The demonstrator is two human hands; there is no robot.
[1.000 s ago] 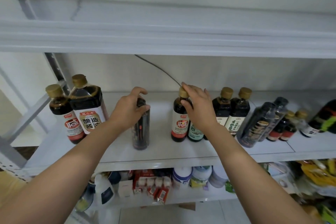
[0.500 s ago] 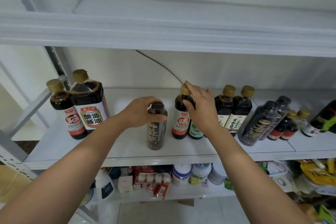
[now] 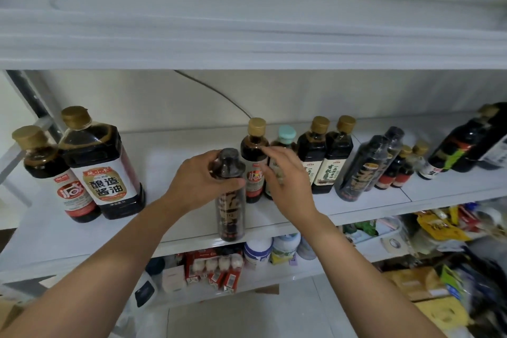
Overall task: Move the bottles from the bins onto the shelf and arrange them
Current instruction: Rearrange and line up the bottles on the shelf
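Bottles at nine o'clock on the shelf: we are counting two, a small bottle and a large jug. Our left grip is clamping one black-capped bottle by its neck at the shelf's front edge. Our right grip, fingers loosely apart, is touching one gold-capped bottle behind it.

Both forearms are bare, entering from the 2 lower corners and converging toward centre. The left hand has fingers and thumb curled round the upper body of a dark-capped bottle, holding it upright. The right hand shows its back to the camera, fingers loosely spread and slightly bent, gripping nothing. Contact at its index fingertip cannot be determined. The 2 hands sit just beside each other.
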